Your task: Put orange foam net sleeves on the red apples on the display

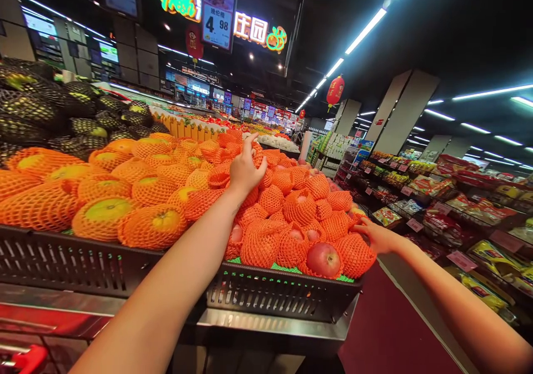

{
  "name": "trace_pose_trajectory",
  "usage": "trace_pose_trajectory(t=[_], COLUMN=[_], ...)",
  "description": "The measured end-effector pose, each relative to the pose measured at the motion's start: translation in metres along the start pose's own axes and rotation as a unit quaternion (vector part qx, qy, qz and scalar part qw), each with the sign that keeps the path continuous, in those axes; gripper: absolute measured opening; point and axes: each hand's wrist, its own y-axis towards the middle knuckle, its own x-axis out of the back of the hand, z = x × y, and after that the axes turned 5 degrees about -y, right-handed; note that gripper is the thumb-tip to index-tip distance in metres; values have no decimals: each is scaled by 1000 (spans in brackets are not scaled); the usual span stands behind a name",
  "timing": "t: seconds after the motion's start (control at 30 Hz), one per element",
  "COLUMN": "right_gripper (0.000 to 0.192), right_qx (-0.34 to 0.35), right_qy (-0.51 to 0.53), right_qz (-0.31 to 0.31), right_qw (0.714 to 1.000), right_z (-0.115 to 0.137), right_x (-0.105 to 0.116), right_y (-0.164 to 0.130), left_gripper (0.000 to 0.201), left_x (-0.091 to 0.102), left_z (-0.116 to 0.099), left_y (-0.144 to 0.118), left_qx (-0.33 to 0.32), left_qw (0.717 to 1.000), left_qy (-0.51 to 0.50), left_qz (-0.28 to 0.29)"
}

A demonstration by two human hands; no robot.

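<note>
In the middle of the frame, seen from the head camera, the left hand (245, 168) reached over a heap of netted apples (300, 206), its thumb and forefinger parted; whether the hidden fingers gripped a fruit could not be told. Toward the right of the heap, the right hand (377, 236) lay at the edge, its fingertips by a netted apple (356, 254) at the corner; whether they closed on it could not be told either. The heap filled a black crate (287, 293) at lower centre, with one bare-topped apple (323, 260) near the front rim. Netted orange fruit (152, 188) lay to the left. Good handling here seemed to call for a light, cupped hold around the fruit rather than a tug on the loose netting, and for steadying the corner apples, which looked likeliest to roll over the rim
</note>
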Motion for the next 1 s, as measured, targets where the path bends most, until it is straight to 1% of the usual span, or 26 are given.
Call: trace_pose_trajectory(t=[0.07,0.17,0.27,0.33,0.4,0.43,0.47,0.5,0.53,0.57,0.63,0.67,0.73,0.8,0.9,0.97,1.0], right_gripper=[62,68,62,59,63,67,75,83,85,81,68,63,58,56,52,56,60], right_qx=[2,-40,-86,-109,-114,-115,-111,-101,-83,-61,-13,3,30,47,50,30,16], right_qy=[-11,-49,-94,-121,-129,-116,-82,-35,16,63,139,160,173,162,96,63,61], right_qz=[-19,-47,-103,-163,-256,-306,-364,-409,-445,-462,-439,-415,-370,-329,-252,-210,-197], right_qw=[1000,997,987,973,951,938,921,906,892,882,888,896,912,929,962,975,978], right_z=[6,13,19,28,46,59,74,91,109,128,167,185,216,238,253,253,251], right_x=[6,22,50,72,91,99,106,111,115,118,122,124,126,126,116,106,101], right_y=[-3,-11,-22,-25,-22,-18,-12,-4,5,15,36,46,64,82,103,111,113], left_gripper=[62,60,58,57,58,58,57,55,51,47,38,35,31,29,28,26,23], left_x=[1,3,3,2,3,3,4,4,5,5,6,6,5,4,3,2,1], left_z=[-3,-6,-7,-8,-9,-10,-10,-11,-10,-9,-6,-3,1,3,2,3,4], left_y=[-1,-1,0,0,0,0,0,0,1,2,3,5,6,7,7,9,10], left_qx=[11,45,76,78,78,81,85,90,96,101,114,122,135,140,127,129,146], left_qw=[1000,998,995,994,995,994,994,993,991,989,982,979,973,970,972,967,960], left_qy=[1,7,8,5,4,3,0,-5,-14,-27,-59,-75,-97,-103,-109,-145,-176], left_qz=[-10,-40,-67,-70,-67,-68,-71,-78,-90,-106,-136,-148,-162,-169,-168,-166,-162])
